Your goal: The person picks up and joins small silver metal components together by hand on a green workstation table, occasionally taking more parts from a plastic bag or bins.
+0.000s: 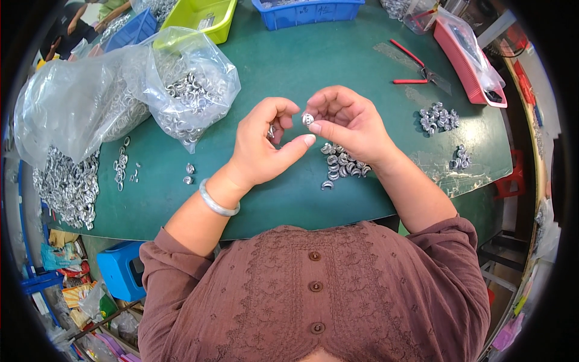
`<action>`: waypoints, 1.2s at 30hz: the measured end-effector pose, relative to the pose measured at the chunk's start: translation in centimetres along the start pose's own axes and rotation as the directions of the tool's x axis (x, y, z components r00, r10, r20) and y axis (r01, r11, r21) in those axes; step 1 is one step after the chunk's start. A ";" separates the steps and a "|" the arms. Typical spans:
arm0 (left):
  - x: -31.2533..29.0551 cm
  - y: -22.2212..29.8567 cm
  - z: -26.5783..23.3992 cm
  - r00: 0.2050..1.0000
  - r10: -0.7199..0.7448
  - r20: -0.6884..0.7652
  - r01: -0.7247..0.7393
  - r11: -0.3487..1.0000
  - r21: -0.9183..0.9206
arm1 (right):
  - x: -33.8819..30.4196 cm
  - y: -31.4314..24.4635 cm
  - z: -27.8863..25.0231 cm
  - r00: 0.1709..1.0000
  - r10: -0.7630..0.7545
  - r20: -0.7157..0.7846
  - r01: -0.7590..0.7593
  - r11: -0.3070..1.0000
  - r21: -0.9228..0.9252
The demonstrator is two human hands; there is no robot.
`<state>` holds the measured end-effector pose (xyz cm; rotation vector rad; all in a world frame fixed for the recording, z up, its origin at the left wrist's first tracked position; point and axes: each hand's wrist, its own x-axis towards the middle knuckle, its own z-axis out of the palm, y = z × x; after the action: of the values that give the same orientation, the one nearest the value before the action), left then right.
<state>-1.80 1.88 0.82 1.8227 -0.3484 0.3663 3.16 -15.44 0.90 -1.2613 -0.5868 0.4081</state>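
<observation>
Over the green table, my right hand pinches a small silver metal piece with dark markings between thumb and fingers. Facing it, my left hand is curled around small silver pieces, partly hidden by its fingers, with the thumb held apart. A gap separates the two hands. Beneath the right wrist lies a pile of curved silver pieces. Two single silver pieces rest on the table to the left of my left wrist.
At left are a large heap of silver rings, a row of rings and clear bags of metal parts. Two small piles sit right, near red-handled pliers and a pink basket. A blue bin stands at the back.
</observation>
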 end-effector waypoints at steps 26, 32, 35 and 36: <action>1.1 -1.2 -1.8 0.911 -0.381 0.159 0.364 0.561 -0.743 | 0.3 0.7 0.4 0.935 -0.182 0.304 0.349 0.622 -0.701; 1.0 -1.5 -1.9 0.878 -0.437 0.195 0.450 0.617 -0.646 | -0.5 1.1 2.9 0.787 -0.045 0.616 0.588 0.356 -0.726; 1.0 -1.5 -1.8 0.883 -0.441 0.158 0.438 0.658 -0.613 | -0.4 1.5 3.1 0.775 -0.002 0.632 0.590 0.361 -0.722; 1.0 -1.5 -1.7 0.881 -0.447 0.152 0.445 0.677 -0.586 | -0.3 1.8 2.9 0.774 -0.002 0.633 0.591 0.361 -0.722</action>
<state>-0.37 3.91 0.36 1.2008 0.0094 -0.0955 1.19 -12.99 -0.31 -2.0404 -1.7135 0.0518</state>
